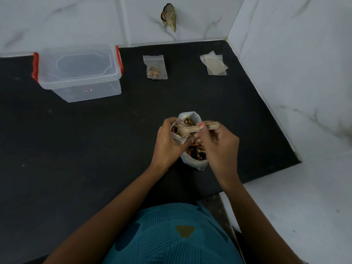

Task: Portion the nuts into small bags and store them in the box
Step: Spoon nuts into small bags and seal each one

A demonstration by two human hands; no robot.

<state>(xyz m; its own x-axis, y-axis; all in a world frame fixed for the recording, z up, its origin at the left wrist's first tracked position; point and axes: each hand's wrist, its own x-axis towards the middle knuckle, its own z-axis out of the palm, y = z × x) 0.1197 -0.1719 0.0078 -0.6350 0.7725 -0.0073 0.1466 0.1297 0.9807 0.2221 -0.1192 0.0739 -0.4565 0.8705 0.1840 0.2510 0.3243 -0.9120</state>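
Observation:
A large clear bag of mixed nuts [196, 157] stands open on the black counter [95, 140]. My left hand [167, 143] holds a small clear bag [178, 138] open over it. My right hand [217, 143] grips a pale plastic spoon [187, 129], its bowl at the small bag's mouth. One filled small bag [156, 68] lies at the back centre. A clear plastic box [78, 73] with red clips and its lid on sits at the back left.
Several empty small bags [215, 63] lie in a stack at the back right. White marble-look tiled walls [285, 73] close the counter at the back and right. A damaged hole in the back wall [169, 17] shows above the filled bag.

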